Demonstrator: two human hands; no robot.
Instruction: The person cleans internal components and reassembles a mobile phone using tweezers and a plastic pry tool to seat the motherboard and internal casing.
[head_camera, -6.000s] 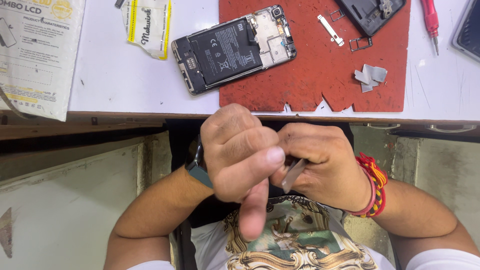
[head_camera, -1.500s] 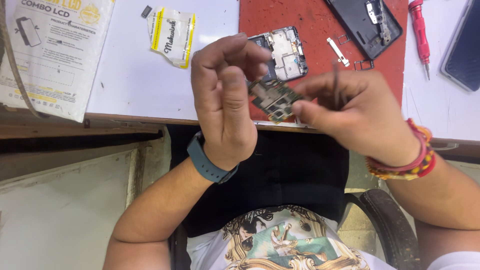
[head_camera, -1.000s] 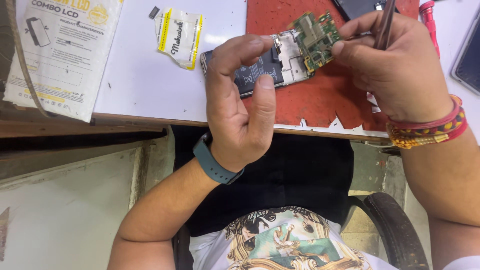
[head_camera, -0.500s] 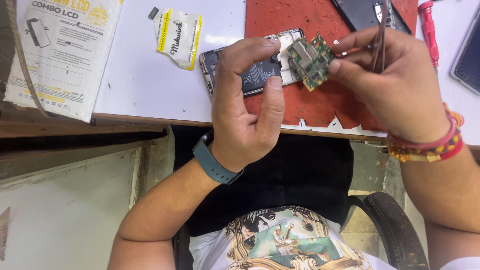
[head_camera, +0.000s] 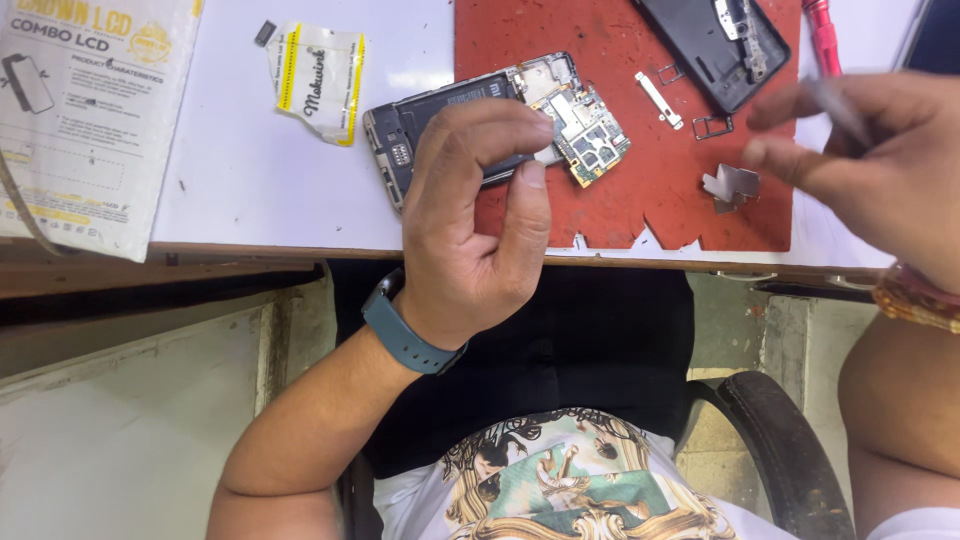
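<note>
Gripping opened phone (head_camera: 440, 125), left hand (head_camera: 480, 215), yellow-striped white packet (head_camera: 318, 80) nearby

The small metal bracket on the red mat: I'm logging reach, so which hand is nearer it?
Right. The right hand hovers just right of the bracket; the left hand holds the opened phone, farther left.
</note>
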